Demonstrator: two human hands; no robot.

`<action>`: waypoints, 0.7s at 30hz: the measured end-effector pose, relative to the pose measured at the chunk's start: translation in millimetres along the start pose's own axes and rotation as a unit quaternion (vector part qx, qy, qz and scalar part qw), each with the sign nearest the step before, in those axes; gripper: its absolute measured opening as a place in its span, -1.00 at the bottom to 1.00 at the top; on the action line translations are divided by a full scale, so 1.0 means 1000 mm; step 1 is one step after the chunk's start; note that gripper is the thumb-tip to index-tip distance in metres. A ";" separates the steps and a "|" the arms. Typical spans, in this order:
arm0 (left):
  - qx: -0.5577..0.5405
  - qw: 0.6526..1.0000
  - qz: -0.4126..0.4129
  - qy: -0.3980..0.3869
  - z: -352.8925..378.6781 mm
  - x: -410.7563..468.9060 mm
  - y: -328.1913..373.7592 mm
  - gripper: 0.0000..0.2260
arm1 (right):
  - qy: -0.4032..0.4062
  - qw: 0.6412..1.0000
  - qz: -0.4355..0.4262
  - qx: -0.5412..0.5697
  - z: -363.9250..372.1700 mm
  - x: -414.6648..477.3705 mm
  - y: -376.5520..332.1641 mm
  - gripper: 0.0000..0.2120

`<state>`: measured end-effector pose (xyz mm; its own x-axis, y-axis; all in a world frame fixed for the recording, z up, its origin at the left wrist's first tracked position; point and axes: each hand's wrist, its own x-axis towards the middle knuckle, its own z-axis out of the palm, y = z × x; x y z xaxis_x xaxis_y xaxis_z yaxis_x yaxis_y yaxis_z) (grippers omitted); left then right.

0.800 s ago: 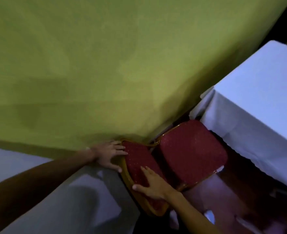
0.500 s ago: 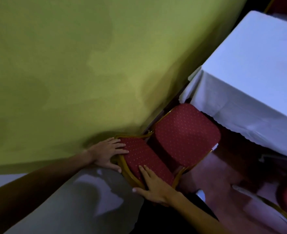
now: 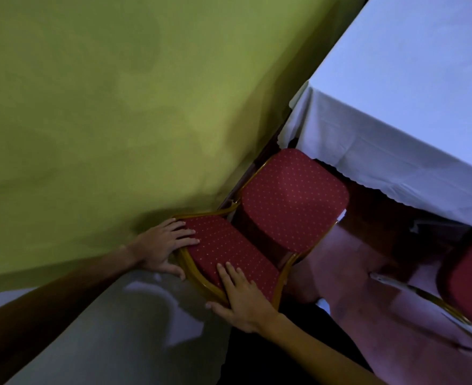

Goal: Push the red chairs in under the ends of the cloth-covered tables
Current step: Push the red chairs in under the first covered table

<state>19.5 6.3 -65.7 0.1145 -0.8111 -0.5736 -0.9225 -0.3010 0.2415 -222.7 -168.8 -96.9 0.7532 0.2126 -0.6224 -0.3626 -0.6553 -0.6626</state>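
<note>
- I had both hands on the back of the red chair (image 3: 262, 218), which stood in the gap between the green-clothed table (image 3: 104, 107) and the white-clothed table (image 3: 396, 101).
- The chair's seat pointed away from me toward the end of the white-clothed table; only its far corner reached the hem of that cloth, so most of the seat was not yet under.
- From my fingers the chair ran forward and to the right, its back-to-front line aimed at the white cloth; by my reading, the push had to follow that line.
- My left hand (image 3: 162, 245) lay at the chair back's left edge, against the green cloth, fingers slightly spread over the padded front, thumb behind the gold frame, wrist nearly straight.
- My right hand (image 3: 243, 298) lay on the near lower part of the chair back, palm flat, fingers together and pointing forward, thumb hooked over the frame; it sat nearer to me than the left.
- Neither hand was clenched; both pressed rather than gripped, as far as I could judge.
- A second red chair (image 3: 471, 282) stood to the right of the first, well apart.
</note>
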 end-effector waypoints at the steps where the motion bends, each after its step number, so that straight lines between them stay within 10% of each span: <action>1: -0.003 1.000 0.007 0.015 0.003 0.000 0.007 -0.11 | 0.002 1.000 -0.002 0.000 0.002 -0.005 0.005 -0.03; 10: -0.014 0.999 0.035 -0.023 0.021 0.040 0.103 0.00 | 0.011 0.999 -0.005 0.048 0.012 -0.078 0.074 -0.11; 21: -0.048 0.992 0.053 0.106 0.054 0.060 0.213 -0.04 | -0.004 1.000 0.000 0.026 0.029 -0.162 0.135 -0.14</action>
<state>-190.3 -79.4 -90.5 0.1026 -0.9252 -0.3653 -0.8950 -0.2461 0.3719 -409.7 -271.3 -97.5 0.7491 0.2177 -0.6256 -0.3914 -0.6165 -0.6832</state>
